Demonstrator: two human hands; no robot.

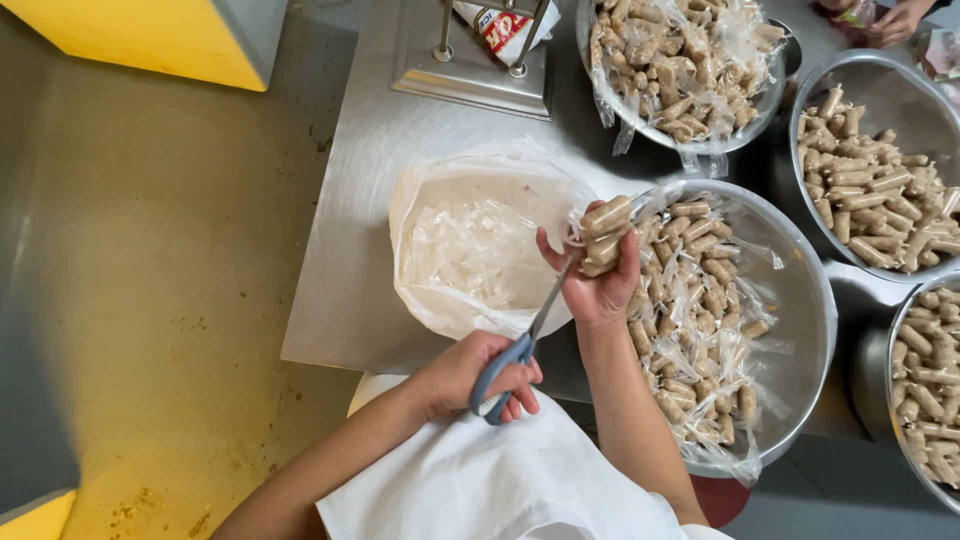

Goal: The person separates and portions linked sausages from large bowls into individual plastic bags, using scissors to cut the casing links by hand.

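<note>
Stainless steel desk (350,250), scuffed, sits over a worn yellowish floor (170,300); a yellow block (150,35) shows at top left, another yellow corner at bottom left. Left hand (478,375) is closed around the blue handles of scissors (520,345), blades pointing up toward the packets. Right hand (600,275) grips a small bundle of wrapped brown rolls (605,232), held up between a white plastic bag (470,250) of clear trimmings and a steel bowl (815,300) full of more wrapped rolls. Scissor tips meet the plastic at the bundle's left end. Three more steel bowls of the same rolls stand at top and right: top bowl (600,70), upper right bowl (890,75), lower right bowl (893,400). A metal stand base (470,75) sits at the desk's far edge. Another person's hand (895,20) shows at top right. White cloth (480,480) covers the lap.
</note>
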